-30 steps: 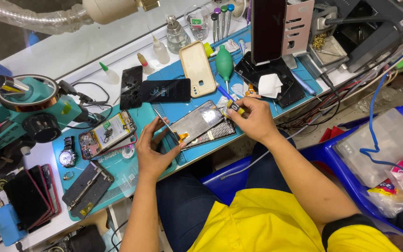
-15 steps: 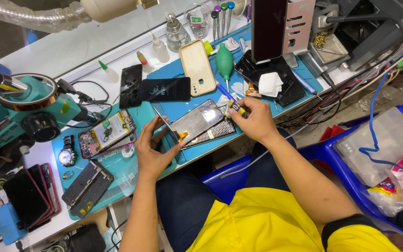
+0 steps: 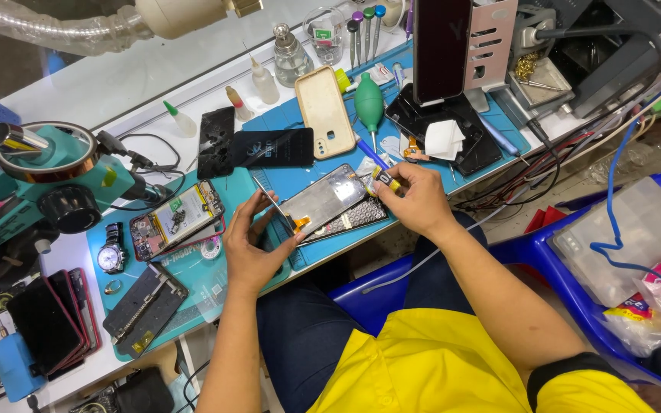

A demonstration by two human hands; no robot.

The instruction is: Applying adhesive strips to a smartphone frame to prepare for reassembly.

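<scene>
I held the phone screen panel [image 3: 321, 200] by its left edge with my left hand [image 3: 252, 248], the fingers closed on it, and it lay tilted over the blue work mat [image 3: 284, 183]. My right hand [image 3: 415, 200] was closed around a small yellow and black tube [image 3: 385, 180], its tip at the right end of the panel. Compared with half a second before, both hands and the panel stayed almost in the same place; I saw no clear shift. Behind the panel lay a black phone screen [image 3: 273, 147] and a beige phone case [image 3: 324, 111], and to the left of it an opened phone [image 3: 177, 220].
</scene>
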